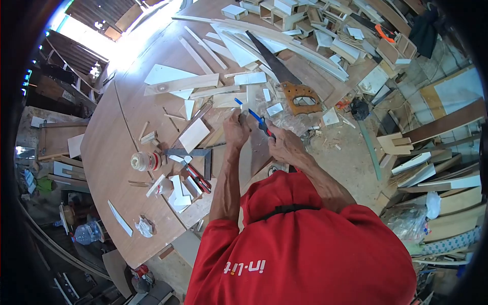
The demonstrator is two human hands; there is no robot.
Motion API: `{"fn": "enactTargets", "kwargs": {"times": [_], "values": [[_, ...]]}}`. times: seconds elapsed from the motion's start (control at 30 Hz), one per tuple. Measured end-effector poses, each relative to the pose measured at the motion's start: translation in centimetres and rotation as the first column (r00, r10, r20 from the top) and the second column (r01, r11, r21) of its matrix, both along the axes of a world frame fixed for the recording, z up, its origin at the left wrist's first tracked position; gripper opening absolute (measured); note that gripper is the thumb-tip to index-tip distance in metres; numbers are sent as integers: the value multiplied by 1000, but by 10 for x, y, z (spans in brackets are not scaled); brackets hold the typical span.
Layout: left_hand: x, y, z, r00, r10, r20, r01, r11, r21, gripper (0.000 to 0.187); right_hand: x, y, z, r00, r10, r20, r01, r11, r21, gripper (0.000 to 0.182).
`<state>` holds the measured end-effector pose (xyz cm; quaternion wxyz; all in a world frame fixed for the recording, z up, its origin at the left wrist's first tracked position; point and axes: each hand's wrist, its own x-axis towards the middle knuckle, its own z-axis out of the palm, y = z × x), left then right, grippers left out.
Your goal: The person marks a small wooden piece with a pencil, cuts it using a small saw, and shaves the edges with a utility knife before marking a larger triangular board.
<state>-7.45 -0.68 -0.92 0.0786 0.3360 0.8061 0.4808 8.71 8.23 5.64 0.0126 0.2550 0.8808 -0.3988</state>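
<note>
My right hand [285, 146] is wrapped round the dark and red handle of a tool with a long blue blade [252, 114]. The blade points up and to the left, its tip just above my left hand [236, 129]. The fingers of my left hand are closed at a small pale piece [244, 108], close beside the blade; their exact grip is partly hidden. Just beyond both hands are small white-faced offcuts [275, 109] and clear plastic wrap [292, 123]. A handsaw [301, 97] with a wooden handle lies to the right of the blade.
On the wooden table [109, 147] are a jar [146, 161], a metal square [207, 165], a red cutter [199, 178] and white pieces [194, 135]. Long strips and a pile of wooden blocks [284, 20] lie at the far side. Boards [452, 122] lean on the right.
</note>
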Motion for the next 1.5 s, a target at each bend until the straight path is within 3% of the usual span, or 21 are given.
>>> {"fn": "enactTargets", "kwargs": {"times": [0.07, 0.13, 0.27, 0.33, 0.47, 0.57, 0.6, 0.63, 0.67, 0.73, 0.8, 0.87, 0.93, 1.0, 1.1, 1.2, 1.27, 1.3, 1.4, 1.47, 1.5], "values": [[-4, -1, 3, 998, 38, 50, -36, 998, -47, 7, -2, 1, 0, 995, -6, -104, 8, 1000, 24, 57], [-5, 1, 12, 974, 11, 225, -18, 999, 33, 12, 1, 3, -2, 996, -15, -91, 17, 1000, 16, 57], [-5, -1, 7, 965, -90, 245, 37, 976, 213, 16, 9, 8, -4, 998, -49, -31, 47, 998, -46, 47], [-4, -1, 13, 981, -62, 183, 69, 997, -31, 18, 8, 8, -21, 996, -51, -70, 49, 998, -41, 39], [1, 1, 28, 978, -6, 208, 19, 998, -63, 20, 6, -3, -10, 983, -137, -124, 129, 989, -72, 22], [-3, -7, 29, 968, 15, 251, 3, 998, -70, 18, 5, -8, -11, 985, -129, -113, 119, 989, -91, 26], [-5, -12, 23, 999, 21, 46, -16, 996, -91, 17, 3, -5, -12, 986, -122, -113, 112, 990, -91, 26], [-7, -18, 16, 987, 22, -160, -40, 993, -110, 16, 2, 1, -14, 948, -245, -202, 249, 968, -6, 25], [-7, -29, 8, 987, 33, -158, -51, 993, -110, 16, 0, 9, -16, 888, -349, -299, 384, 921, 66, 25], [-12, -48, -2, 985, 174, -16, -174, 971, -165, 11, 2, 56, 18, 793, -473, -385, 433, 881, -190, 24], [2, -44, 5, 969, 228, 93, -216, 969, -117, 9, 0, 72, 43, 689, -582, -432, 370, 795, -481, 20], [8, -27, 11, 944, 265, -198, -266, 964, 21, 6, -13, 65, 33, 713, -552, -432, 294, 795, -531, 19], [22, -11, 38, 932, 263, -248, -268, 963, 15, 8, -28, 53, 5, 759, -524, -387, 221, 766, -604, 19], [28, -1, 43, 865, 168, -473, -172, 984, 35, 13, -41, 34, -2, 789, -513, -339, 214, 746, -630, 21], [42, 9, 35, 889, 134, -437, -125, 991, 48, 13, -53, 9, 13, 797, -524, -301, 250, 739, -626, 26], [47, 10, 32, 901, 98, -423, -94, 995, 32, 14, -66, 11, -6, 715, -614, -335, 377, 742, -554, 26], [51, 6, 30, 944, 71, -321, -63, 997, 35, 16, -63, 21, -20, 739, -574, -352, 391, 791, -470, 21], [48, 0, 29, 968, -19, -249, 24, 1000, 14, 20, -57, 22, -1, 794, -562, -231, 389, 763, -516, 20], [35, -21, 48, 960, -66, -271, 81, 996, 44, 28, -51, 35, -21, 848, -466, -254, 363, 858, -363, 21], [21, -22, 45, 957, 33, -287, -36, 999, -7, 31, -44, 35, -22, 860, -438, -262, 321, 864, -388, 21], [12, -16, 46, 996, 76, -45, -73, 996, 59, 32, -42, 33, -18, 866, -413, -280, 281, 867, -411, 22]]}}
